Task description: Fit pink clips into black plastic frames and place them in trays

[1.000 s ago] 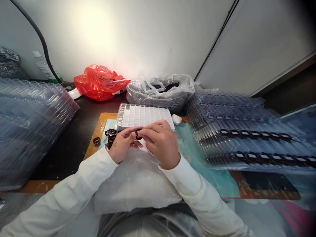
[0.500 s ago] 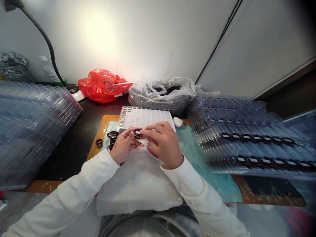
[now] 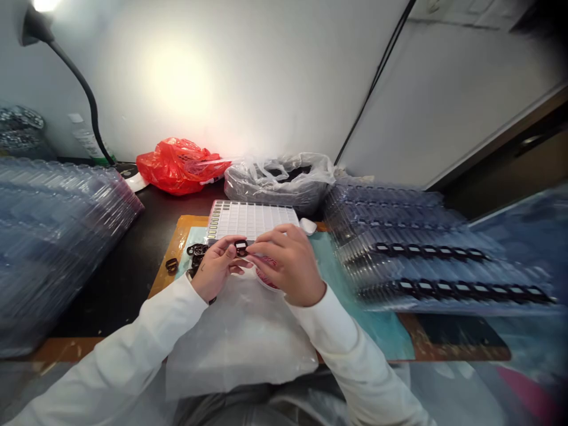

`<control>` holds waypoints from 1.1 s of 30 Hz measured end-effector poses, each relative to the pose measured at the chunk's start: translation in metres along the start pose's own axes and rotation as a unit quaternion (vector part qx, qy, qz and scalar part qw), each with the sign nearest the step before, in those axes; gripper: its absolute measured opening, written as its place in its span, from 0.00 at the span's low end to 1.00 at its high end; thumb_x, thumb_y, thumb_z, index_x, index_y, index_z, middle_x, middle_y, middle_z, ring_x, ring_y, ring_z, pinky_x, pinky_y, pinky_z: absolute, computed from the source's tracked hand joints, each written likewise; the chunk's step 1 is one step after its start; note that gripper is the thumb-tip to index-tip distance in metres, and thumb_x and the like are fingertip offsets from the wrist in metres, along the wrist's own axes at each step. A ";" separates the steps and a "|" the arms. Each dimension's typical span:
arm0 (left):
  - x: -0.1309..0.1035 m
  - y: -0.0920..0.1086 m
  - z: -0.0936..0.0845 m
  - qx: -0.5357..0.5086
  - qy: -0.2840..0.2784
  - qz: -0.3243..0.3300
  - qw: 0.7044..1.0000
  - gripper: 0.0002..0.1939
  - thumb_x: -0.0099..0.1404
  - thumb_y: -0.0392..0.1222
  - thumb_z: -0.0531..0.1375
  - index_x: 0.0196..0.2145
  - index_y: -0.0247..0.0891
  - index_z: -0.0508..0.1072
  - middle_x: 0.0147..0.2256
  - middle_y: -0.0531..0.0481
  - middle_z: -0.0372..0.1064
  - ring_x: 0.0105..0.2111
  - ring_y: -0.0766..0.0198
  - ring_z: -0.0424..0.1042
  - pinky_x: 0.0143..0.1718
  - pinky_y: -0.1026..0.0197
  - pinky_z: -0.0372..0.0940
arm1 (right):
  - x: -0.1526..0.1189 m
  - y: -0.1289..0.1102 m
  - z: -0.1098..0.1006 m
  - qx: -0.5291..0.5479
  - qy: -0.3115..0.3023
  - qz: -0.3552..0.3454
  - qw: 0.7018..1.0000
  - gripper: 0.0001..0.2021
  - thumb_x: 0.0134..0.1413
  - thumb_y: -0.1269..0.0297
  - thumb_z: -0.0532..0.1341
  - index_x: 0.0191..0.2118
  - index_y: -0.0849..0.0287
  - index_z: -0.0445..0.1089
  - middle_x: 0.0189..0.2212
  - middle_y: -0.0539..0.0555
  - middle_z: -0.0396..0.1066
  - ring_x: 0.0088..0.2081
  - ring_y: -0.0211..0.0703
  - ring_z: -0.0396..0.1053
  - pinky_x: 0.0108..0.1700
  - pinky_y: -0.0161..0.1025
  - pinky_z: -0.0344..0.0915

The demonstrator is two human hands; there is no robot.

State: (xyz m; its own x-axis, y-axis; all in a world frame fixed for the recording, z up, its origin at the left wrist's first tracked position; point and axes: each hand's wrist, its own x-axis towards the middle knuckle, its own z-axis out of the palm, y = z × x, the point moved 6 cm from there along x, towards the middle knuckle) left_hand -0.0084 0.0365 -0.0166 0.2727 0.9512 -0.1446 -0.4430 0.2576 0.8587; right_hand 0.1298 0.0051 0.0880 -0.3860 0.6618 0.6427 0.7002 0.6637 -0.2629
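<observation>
My left hand pinches a small black frame-like part with a pale rectangular window between thumb and fingers, just in front of the white gridded tray. The fingers of my right hand are bunched at the right edge of that part; what lies between these fingertips is hidden. Under my right hand is a round dish of small red-pink pieces, partly covered. Beside my left hand lie several loose black parts, and one more black part sits apart to the left.
Stacked clear plastic trays stand left; more trays, some holding rows of black parts, stand right. Behind are a red bag, a clear bag of dark contents and a lamp. A translucent plastic sheet lies before me.
The view has shifted, so the bench scene sits slightly lower and further left. Both hands stay together at the black part, whose pale window now shows more clearly.
</observation>
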 end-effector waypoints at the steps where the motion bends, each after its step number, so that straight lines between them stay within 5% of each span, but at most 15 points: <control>1: 0.000 0.000 0.000 0.000 0.002 0.000 1.000 0.28 0.51 0.56 0.68 0.44 0.37 0.71 0.29 0.48 0.75 0.25 0.64 0.76 0.22 0.68 0.65 | 0.000 -0.002 0.002 -0.008 -0.011 -0.013 1.000 0.06 0.58 0.60 0.61 0.35 0.51 0.76 0.34 0.49 0.76 0.40 0.43 0.63 0.44 0.42 0.59; 10: -0.005 0.005 0.004 0.037 0.015 -0.010 0.999 0.29 0.44 0.52 0.72 0.42 0.39 0.73 0.27 0.52 0.74 0.24 0.65 0.73 0.23 0.67 0.67 | -0.004 -0.020 0.007 -0.159 -0.052 -0.120 0.979 0.13 0.65 0.62 0.54 0.31 0.53 0.72 0.31 0.47 0.74 0.39 0.39 0.62 0.52 0.42 0.54; 15: -0.007 0.015 0.011 0.042 -0.014 -0.015 0.999 0.30 0.47 0.61 0.68 0.44 0.43 0.75 0.31 0.49 0.75 0.25 0.62 0.71 0.19 0.65 0.64 | -0.030 -0.012 -0.049 -0.185 -0.015 -0.078 0.980 0.09 0.64 0.64 0.55 0.37 0.47 0.73 0.38 0.43 0.75 0.42 0.36 0.63 0.56 0.41 0.53; 19: -0.009 0.027 0.005 0.047 0.044 -0.030 0.997 0.20 0.57 0.63 0.59 0.33 0.45 0.77 0.26 0.53 0.71 0.23 0.66 0.63 0.22 0.65 0.62 | -0.072 0.032 -0.132 -0.258 0.022 -0.033 0.965 0.09 0.60 0.69 0.57 0.34 0.48 0.73 0.33 0.44 0.76 0.41 0.38 0.65 0.53 0.43 0.56; 26: -0.013 0.036 0.008 0.057 0.031 -0.058 0.996 0.17 0.63 0.58 0.54 0.30 0.48 0.78 0.22 0.53 0.67 0.23 0.65 0.59 0.25 0.62 0.59 | -0.160 0.170 -0.268 -0.390 -0.008 0.113 0.914 0.09 0.59 0.63 0.58 0.32 0.55 0.75 0.31 0.53 0.77 0.38 0.45 0.67 0.46 0.48 0.57; 29: -0.013 0.037 0.007 0.065 0.039 -0.055 0.996 0.16 0.59 0.59 0.57 0.28 0.49 0.78 0.21 0.52 0.66 0.23 0.63 0.59 0.25 0.60 0.59 | -0.178 0.205 -0.297 -0.383 -0.031 0.136 0.913 0.17 0.60 0.54 0.56 0.30 0.58 0.78 0.28 0.58 0.76 0.34 0.44 0.68 0.42 0.49 0.56; 33: -0.012 0.037 0.005 0.076 0.037 -0.054 0.995 0.16 0.59 0.60 0.57 0.28 0.51 0.78 0.21 0.52 0.66 0.23 0.63 0.59 0.25 0.60 0.61 | -0.181 0.229 -0.307 -0.349 -0.049 0.179 0.919 0.27 0.60 0.47 0.53 0.28 0.62 0.79 0.25 0.61 0.75 0.30 0.39 0.68 0.36 0.48 0.55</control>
State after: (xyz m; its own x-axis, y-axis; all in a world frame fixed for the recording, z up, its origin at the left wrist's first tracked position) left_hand -0.0237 0.0343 0.0198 0.2449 0.9307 -0.2716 -0.2782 0.3358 0.8999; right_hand 0.5441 -0.0699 0.1324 -0.0832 0.8448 0.5285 0.9942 0.0343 0.1017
